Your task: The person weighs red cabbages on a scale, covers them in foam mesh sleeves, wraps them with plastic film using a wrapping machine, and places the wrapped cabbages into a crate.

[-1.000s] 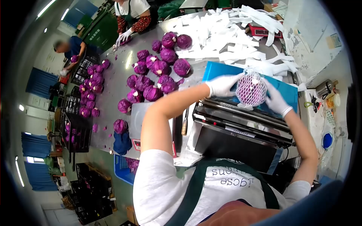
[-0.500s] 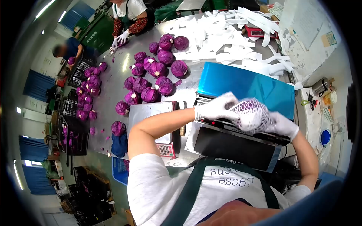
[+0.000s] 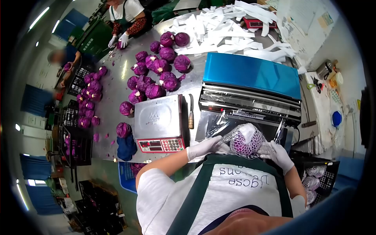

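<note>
A red cabbage (image 3: pixel 246 145) in a white foam net sits close to my apron, in front of the wrapping machine. Clear plastic film (image 3: pixel 221 124) runs from the machine down around it. My left hand (image 3: pixel 210 147), in a white glove, is closed on the film at the cabbage's left side. On the other side my gloved right hand (image 3: pixel 277 155) grips the film by the cabbage, fingers bent. The machine has a blue cover (image 3: pixel 252 76) and a dark plate (image 3: pixel 219 125) partly hidden under the film.
A scale (image 3: pixel 158 121) and a wooden-handled knife (image 3: pixel 191 117) lie to the left. Several bare red cabbages (image 3: pixel 156 64) and white foam strips (image 3: pixel 215 31) cover parts of the table. A crate (image 3: pixel 327 174) at right holds netted cabbages. A co-worker (image 3: pixel 127 17) handles a cabbage across the table.
Both hands have brought the netted cabbage down from above the machine's front to near my apron. Clear film now stretches between it and the machine.
</note>
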A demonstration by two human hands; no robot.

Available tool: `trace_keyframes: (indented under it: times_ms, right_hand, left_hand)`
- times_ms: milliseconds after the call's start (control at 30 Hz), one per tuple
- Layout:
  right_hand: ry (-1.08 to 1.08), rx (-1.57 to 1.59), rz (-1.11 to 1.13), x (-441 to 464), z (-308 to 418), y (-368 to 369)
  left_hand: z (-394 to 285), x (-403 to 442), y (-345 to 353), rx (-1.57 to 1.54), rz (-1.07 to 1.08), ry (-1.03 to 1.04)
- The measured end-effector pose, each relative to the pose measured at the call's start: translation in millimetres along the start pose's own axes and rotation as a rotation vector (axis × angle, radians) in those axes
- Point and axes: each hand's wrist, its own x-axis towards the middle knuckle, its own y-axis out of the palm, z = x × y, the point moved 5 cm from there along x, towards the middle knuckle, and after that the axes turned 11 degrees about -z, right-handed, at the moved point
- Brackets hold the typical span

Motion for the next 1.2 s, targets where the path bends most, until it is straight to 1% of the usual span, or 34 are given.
trace_keyframes:
  times_ms: [33,67,100,133,167,200,233,267,300,333,367,400,433,500,533,567,633,667,700,733,767,833,867,967,1033,1200]
  right_hand:
    - [-0.104,-0.083,-0.062,-5.4,-1.4,-3.4]
    - [-0.429,-0.317,-0.171,-16.3,7.3,1.1]
    - [-0.864,-0.861,-0.314,-38.7,26.7,8.2]
    - [-0.923,-0.919,-0.322,-42.7,25.5,7.7]
    - [-0.982,-0.978,-0.333,-46.6,23.8,5.8]
    - [-0.979,-0.927,-0.312,-47.1,22.7,2.4]
    - [-0.693,-0.650,-0.266,-40.5,13.7,-9.6]
    - [-0.628,-0.466,-0.297,-43.3,15.4,-14.4]
    - [-0.561,-0.278,-0.326,-46.5,17.6,-17.0]
    - [-0.589,-0.252,-0.335,-51.7,21.5,-15.7]
    - [-0.560,-0.075,-0.321,-53.6,16.6,-16.6]
    - [-0.534,0.038,-0.299,-54.8,12.6,-19.2]
    - [-0.511,0.150,-0.273,-55.8,7.9,-22.3]
    - [-0.428,0.188,-0.268,-48.2,-12.7,-33.7]
    - [-0.385,0.201,-0.258,-38.7,-26.9,-42.0]
    - [-0.354,0.214,-0.280,-21.5,-52.6,-54.9]
    - [-0.186,0.213,-0.377,4.4,-100.3,-66.1]
    - [-0.141,0.175,-0.377,12.0,-111.9,-60.0]
    - [-0.093,0.135,-0.377,19.1,-122.3,-54.0]
    - [-0.049,0.144,-0.310,32.0,-132.0,-48.2]
    - [-0.062,0.091,-0.202,56.9,-152.1,-53.8]
    - [-0.326,-0.277,-0.230,92.9,-155.7,-24.1]
    - [-0.423,-0.394,-0.180,104.2,-147.2,-3.8]
    - [-0.473,-0.321,0.106,104.0,-111.2,68.9]
    - [-0.446,-0.207,0.164,95.4,-98.1,96.3]
    - [-0.381,0.050,0.111,68.3,-95.0,114.0]
  left_hand:
    - [0.4,-6.9,-2.2,-0.034,-0.021,0.015]
    - [-10.9,-21.5,2.5,0.164,-0.113,0.154]
    - [-23.5,-35.5,13.4,0.363,-0.198,0.294]
    - [-34.8,-44.2,19.4,0.772,-0.392,0.551]
    - [-30.8,-43.3,13.9,0.666,-0.446,0.501]
    - [-26.6,-42.2,5.0,0.562,-0.498,0.450]
    - [-24.9,-41.5,-2.2,0.459,-0.550,0.399]
    - [-32.5,-46.2,0.3,0.329,-0.575,0.421]
    - [-35.5,-46.1,-5.9,0.300,-0.595,0.429]
    - [-39.1,-48.2,-8.4,0.232,-0.595,0.478]
    - [-42.6,-51.3,-9.2,0.160,-0.598,0.527]
    - [-41.4,-51.1,-7.5,-0.077,-0.539,0.452]
    - [-44.1,-59.5,-2.4,-0.199,-0.473,0.366]
    - [-32.1,-61.0,-10.4,-0.273,-0.539,0.245]
    - [-25.3,-59.2,-8.4,-0.286,-0.395,0.243]
    - [-14.3,-57.4,-9.4,-0.376,-0.445,0.138]
    - [17.3,-42.8,-33.6,-0.342,-0.476,0.096]
    - [37.9,-34.6,-51.5,-0.242,-0.557,0.038]
    - [43.3,-34.4,-46.8,-0.204,-0.560,0.038]
    - [59.7,-19.9,-51.7,-0.066,-0.612,0.020]
    - [78.2,0.2,-60.7,0.071,-0.662,0.002]
    - [86.4,18.9,-68.4,0.540,-0.785,0.259]
    - [103.1,30.2,-79.3,0.439,-0.788,0.228]
    - [109.6,37.4,-62.1,0.456,-0.469,0.304]
    - [102.0,54.8,-48.0,0.712,-0.380,0.355]
    - [66.0,53.7,-6.1,1.189,-0.270,1.124]
